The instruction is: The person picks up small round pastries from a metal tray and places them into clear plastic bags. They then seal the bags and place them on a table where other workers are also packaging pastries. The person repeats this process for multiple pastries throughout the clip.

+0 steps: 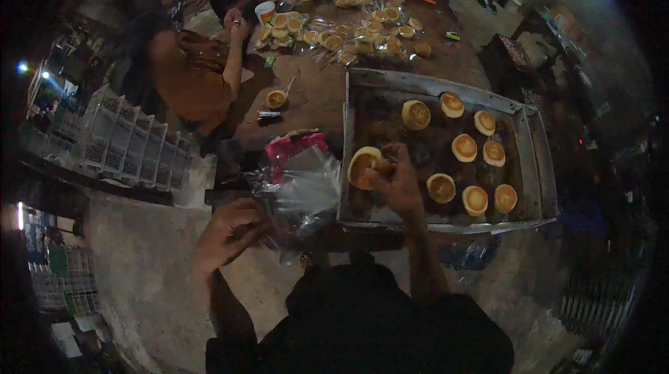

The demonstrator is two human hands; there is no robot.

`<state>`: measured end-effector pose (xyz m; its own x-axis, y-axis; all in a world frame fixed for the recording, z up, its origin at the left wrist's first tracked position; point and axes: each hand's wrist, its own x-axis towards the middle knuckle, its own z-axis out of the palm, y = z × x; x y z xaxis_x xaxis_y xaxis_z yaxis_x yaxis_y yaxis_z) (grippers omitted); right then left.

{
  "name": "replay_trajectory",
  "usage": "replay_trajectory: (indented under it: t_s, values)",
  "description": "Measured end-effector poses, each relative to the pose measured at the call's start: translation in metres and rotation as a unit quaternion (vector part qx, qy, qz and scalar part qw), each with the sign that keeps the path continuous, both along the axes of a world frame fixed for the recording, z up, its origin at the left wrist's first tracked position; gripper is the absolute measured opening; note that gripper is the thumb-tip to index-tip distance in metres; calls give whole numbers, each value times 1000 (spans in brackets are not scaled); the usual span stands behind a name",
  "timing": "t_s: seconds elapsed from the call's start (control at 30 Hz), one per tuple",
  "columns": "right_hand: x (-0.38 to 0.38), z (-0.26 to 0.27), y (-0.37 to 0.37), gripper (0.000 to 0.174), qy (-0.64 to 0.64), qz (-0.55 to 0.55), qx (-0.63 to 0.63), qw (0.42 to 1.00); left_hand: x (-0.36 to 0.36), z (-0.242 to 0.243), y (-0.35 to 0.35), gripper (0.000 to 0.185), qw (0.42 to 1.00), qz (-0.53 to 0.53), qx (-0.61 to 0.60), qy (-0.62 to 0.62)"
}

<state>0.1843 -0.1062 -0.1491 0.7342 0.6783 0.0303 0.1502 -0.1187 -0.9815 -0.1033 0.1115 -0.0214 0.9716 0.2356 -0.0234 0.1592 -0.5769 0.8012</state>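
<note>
My right hand (400, 186) is over the left side of a shallow metal tray (538, 165), its fingers closed on a round browned bun (361, 169). Several similar buns (464, 148) lie spread across the dark tray bottom. My left hand (235, 230), fingers curled, is at the table's near edge beside a pile of clear plastic bags (306, 186). Shiny film reaches its fingertips, but blur hides whether they pinch it. A pink wrapper (295, 149) lies at the far end of the bags.
Wrapped buns (334, 39) crowd the far part of the wooden table (308, 86), beside a white tub (265, 11). A single bun (276, 98) and a small marker-like object (269, 114) lie nearer. Another person (193, 76) is at the left side. White plastic crates (136, 139) stand left.
</note>
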Motion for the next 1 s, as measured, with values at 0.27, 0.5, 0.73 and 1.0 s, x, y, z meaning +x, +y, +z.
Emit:
replay_trajectory:
  t_s: [0.27, 0.5, 0.73, 1.0]
  values:
    - [11, 53, -4, 58, 71, 50, 217, 972, 147, 6, -49, 20, 980, -195, 37, -6]
    - [37, 39, -40, 46, 111, 269, 207, 934, 174, 6, -61, 20, 994, -92, 30, -47]
    - [36, 50, -43, 39, 79, 148, 248, 954, 176, -10, -63, 25, 985, -1, -102, -142]
    - [134, 123, 4, 12, -135, 295, 60, 944, 131, -47, 8, 26, 941, 167, -184, -228]
